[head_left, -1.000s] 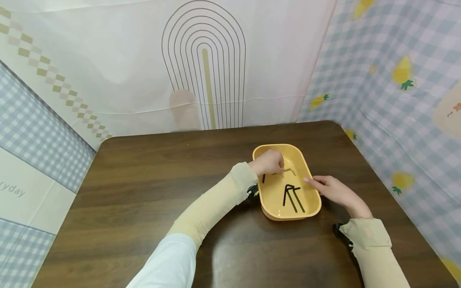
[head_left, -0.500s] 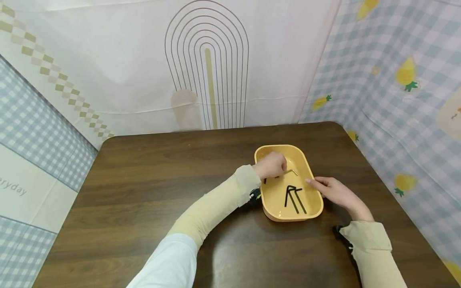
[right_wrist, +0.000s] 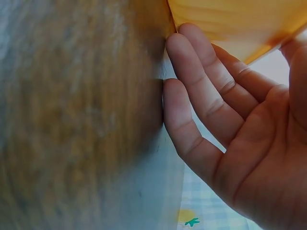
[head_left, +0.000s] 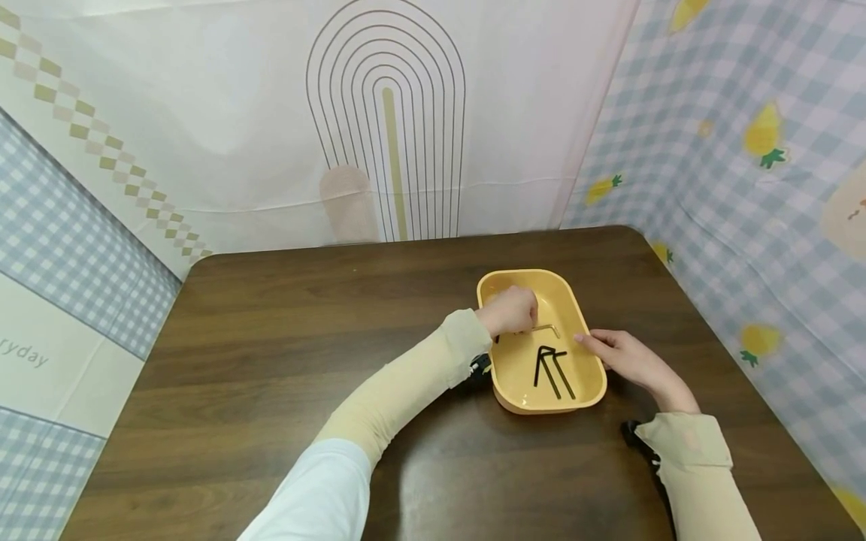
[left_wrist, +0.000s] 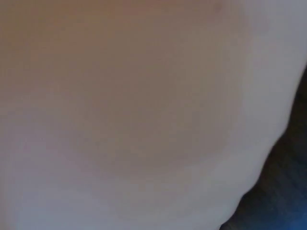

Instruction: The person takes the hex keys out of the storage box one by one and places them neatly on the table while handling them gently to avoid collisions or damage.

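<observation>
A yellow tray point(head_left: 509, 376) stands on the table's right half. My left hand point(head_left: 511, 309) reaches into it with curled fingers, holding a brass-coloured hex key point(head_left: 546, 327) whose bent end pokes out to the right; the fingertips are hidden. Several black hex keys point(head_left: 558, 374) lie in the tray's near part, and the end of another dark piece shows beside the left wrist. At the tray's right edge, my right hand point(head_left: 625, 355) grips the rim, thumb over the top, fingers point(right_wrist: 201, 91) against the outer side. Only blurred, close surfaces fill most of the left wrist view.
The dark wooden table point(head_left: 304, 338) extends left of the tray and in front of it. A pale printed cloth point(head_left: 257, 135) hangs behind the back edge. Blue checked cloth point(head_left: 731, 225) hangs along the right side.
The brass-coloured hex key has turned and shifted slightly towards the near side under my left hand. My right hand stays at the tray rim, and the black hex keys lie as before.
</observation>
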A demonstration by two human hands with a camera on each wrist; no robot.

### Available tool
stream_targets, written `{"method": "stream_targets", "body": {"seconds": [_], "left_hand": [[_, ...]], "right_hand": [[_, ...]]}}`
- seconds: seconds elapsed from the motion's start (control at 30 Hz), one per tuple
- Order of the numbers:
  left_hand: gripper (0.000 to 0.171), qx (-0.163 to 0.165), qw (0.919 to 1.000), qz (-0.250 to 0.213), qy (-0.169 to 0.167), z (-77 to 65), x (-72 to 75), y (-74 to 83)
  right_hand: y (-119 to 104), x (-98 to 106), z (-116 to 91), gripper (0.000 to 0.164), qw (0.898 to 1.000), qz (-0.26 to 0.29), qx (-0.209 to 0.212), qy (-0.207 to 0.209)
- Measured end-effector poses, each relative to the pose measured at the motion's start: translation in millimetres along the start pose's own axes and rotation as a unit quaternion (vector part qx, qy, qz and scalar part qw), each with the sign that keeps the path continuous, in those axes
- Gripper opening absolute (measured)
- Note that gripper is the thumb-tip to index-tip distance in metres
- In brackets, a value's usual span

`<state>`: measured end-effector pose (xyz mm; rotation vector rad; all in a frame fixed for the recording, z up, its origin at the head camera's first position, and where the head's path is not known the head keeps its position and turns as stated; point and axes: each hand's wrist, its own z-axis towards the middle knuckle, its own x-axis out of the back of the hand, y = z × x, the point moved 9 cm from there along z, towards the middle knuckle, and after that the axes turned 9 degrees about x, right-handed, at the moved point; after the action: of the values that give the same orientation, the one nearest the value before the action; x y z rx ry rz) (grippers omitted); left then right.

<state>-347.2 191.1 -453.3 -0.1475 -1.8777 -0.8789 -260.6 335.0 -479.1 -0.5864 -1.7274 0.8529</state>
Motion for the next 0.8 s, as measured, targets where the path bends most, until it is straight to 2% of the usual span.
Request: {"method": "stream_targets", "body": {"seconds": [0.27,0.53,0.67,0.8], "left_hand": [[0.046,-0.012,0.9990,0.026,-0.034,-2.0,-3.9,5.3],[0.043,0.005,0.9940,0.050,-0.097,-4.9,-16.2,8.3],[0.043,0.004,0.9914,0.068,-0.111,-6.2,-18.5,12.0],[0.037,0.019,0.9892,0.071,-0.127,-6.3,-22.2,10.7]], "right_hand": [[1,0,2,0.058,1.000,-0.002,-0.001,-0.002],[-2,0,3,0.052,1.000,0.009,0.000,-0.009],[-3,1,2,0.053,1.000,0.011,0.001,-0.008],[0,0,3,0.056,1.000,0.010,-0.001,-0.009]]}}
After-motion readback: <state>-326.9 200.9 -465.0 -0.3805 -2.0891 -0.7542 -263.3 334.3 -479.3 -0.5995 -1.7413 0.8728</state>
